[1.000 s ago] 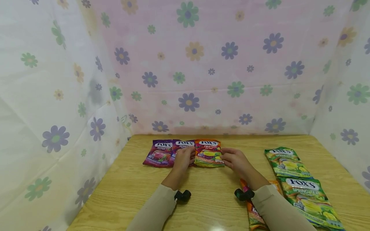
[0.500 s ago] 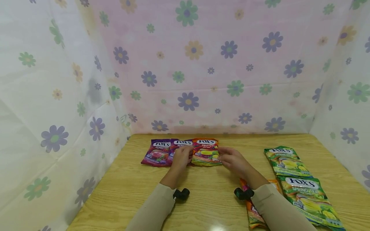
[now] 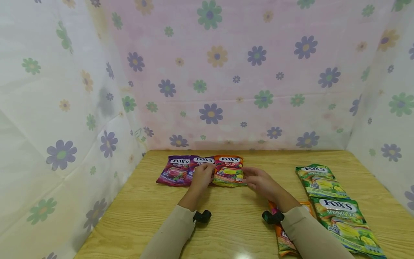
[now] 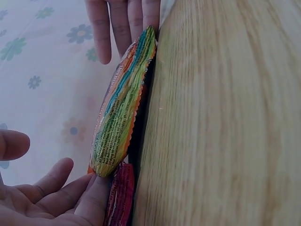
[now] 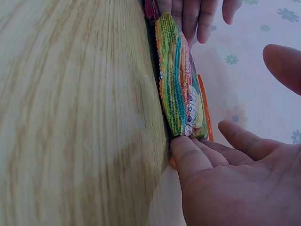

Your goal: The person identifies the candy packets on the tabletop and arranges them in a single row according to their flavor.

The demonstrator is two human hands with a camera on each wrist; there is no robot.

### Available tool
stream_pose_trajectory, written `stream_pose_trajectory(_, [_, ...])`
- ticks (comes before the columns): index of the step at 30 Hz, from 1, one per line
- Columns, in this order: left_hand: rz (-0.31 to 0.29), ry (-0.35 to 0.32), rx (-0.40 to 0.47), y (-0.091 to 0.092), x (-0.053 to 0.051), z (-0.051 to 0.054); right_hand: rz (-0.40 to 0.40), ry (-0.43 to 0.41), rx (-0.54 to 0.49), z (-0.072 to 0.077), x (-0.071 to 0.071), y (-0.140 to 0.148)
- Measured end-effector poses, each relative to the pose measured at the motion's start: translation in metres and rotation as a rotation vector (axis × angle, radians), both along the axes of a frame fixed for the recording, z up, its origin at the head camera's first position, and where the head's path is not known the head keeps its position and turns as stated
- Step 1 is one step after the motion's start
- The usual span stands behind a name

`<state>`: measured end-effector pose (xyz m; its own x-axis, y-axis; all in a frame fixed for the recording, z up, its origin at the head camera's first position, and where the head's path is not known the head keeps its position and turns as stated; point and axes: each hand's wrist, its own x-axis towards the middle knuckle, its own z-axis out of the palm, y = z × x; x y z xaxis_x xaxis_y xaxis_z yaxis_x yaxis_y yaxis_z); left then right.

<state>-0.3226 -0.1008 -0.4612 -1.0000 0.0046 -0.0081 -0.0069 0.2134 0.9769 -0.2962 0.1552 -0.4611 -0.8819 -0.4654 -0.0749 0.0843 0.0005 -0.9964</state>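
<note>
In the head view an orange Fox's Fruits candy bag (image 3: 228, 172) lies flat at the back of the table, between both hands. My left hand (image 3: 202, 177) touches its left edge with extended fingers, the thumb apart, as the left wrist view shows. At its right edge are the fingertips of my right hand (image 3: 261, 181); in the right wrist view these fingers are nearly straight and touch the bag's side (image 5: 176, 80). To the left lie two purple Fox's Berries bags, one at the outside (image 3: 176, 174) and one (image 3: 197, 164) partly hidden by my left hand.
Two green Spring Tea bags, one farther (image 3: 321, 181) and one nearer (image 3: 346, 223), lie at the right. Orange packaging (image 3: 284, 242) is partly hidden beneath my right forearm. Flowered cloth (image 3: 239, 79) surrounds the wooden table (image 3: 226, 223) at the back and sides.
The orange bag has slid slightly left against the purple bags, both hands moving with it. The purple bags have shifted a little left too.
</note>
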Motion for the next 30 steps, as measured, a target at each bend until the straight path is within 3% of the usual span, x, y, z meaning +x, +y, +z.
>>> stream_pose_trajectory(12, [0.002, 0.024, -0.096, 0.000, 0.001, 0.008, 0.001, 0.003, -0.013, 0.001, -0.001, -0.001])
stream_pose_trajectory(21, [-0.084, 0.030, -0.273, 0.006, 0.007, 0.018, -0.035, -0.060, -0.046, 0.012, -0.002, 0.005])
stream_pose_trajectory(25, [-0.093, 0.056, -0.323, 0.007, 0.010, 0.020, -0.054, -0.040, 0.047, 0.021, 0.000, 0.006])
stream_pose_trajectory(30, [-0.122, 0.063, -0.336, 0.010, 0.016, 0.024, -0.015, 0.055, 0.247, 0.035, 0.005, 0.018])
